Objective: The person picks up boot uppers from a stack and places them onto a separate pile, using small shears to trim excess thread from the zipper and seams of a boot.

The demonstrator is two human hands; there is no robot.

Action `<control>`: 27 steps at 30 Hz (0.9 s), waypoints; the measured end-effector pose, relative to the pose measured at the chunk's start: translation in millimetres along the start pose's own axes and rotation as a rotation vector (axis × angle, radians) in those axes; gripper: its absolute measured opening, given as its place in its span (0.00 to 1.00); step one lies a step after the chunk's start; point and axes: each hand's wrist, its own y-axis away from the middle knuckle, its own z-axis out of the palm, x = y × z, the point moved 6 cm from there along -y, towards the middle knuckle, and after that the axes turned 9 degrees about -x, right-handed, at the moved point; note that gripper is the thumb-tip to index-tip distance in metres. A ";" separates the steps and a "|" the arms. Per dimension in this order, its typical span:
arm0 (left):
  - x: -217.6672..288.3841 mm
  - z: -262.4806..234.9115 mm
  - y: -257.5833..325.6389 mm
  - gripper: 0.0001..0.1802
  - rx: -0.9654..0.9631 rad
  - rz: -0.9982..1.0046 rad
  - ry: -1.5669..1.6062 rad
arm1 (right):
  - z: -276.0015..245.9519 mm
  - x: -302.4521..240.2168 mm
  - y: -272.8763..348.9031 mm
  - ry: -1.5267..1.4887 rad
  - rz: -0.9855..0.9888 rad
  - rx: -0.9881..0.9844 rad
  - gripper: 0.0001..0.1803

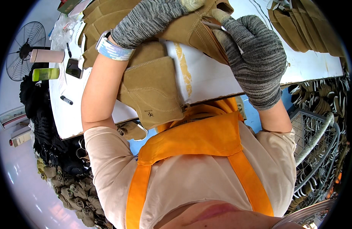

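Brown leather piece [200,36], right hand [258,57] gripping metal tool [211,25], left hand [149,21], grip unclear

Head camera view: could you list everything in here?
Worktable: one, white, centre
Sewn piece: one, tan, top centre
Second piece: one, tan, near table edge
Stacked pieces: several, tan, top right
Metal tool: one, silvery, at sewn piece
Bottles: two, pink and green, left edge
Phone: one, black, left tabletop
Pens: two, dark, near phone
Plastic: some, clear, upper left
Fan: one, dark, far left
Heaps: two, black and brown, lower left
Wire basket: one, grey, right
Apron: one, orange, chest
Watch strap: one, pale, left wrist
Left hand: one, gloved grey, top
Right hand: one, gloved grey, holding metal tool
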 end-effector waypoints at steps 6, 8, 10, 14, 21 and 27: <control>-0.3 1.4 2.3 0.26 -0.003 -0.059 0.027 | -1.5 -1.3 -1.0 0.003 0.044 -0.091 0.16; 10.9 4.2 7.9 0.26 0.007 -0.060 -0.011 | -1.3 -1.1 -2.3 0.029 0.026 -0.105 0.17; 8.0 3.4 6.4 0.25 0.023 -0.044 -0.007 | -0.5 0.3 -1.9 0.004 0.020 -0.085 0.18; 19.6 11.9 6.8 0.25 0.125 -0.044 0.200 | 1.1 6.4 4.2 -0.110 0.041 0.012 0.19; 7.9 -12.7 8.9 0.27 0.331 0.160 -0.030 | 18.4 26.4 29.2 -1.100 0.563 0.072 0.14; 7.8 -5.9 7.2 0.18 0.201 0.557 -0.738 | 44.9 8.6 24.1 -1.450 0.394 0.011 0.12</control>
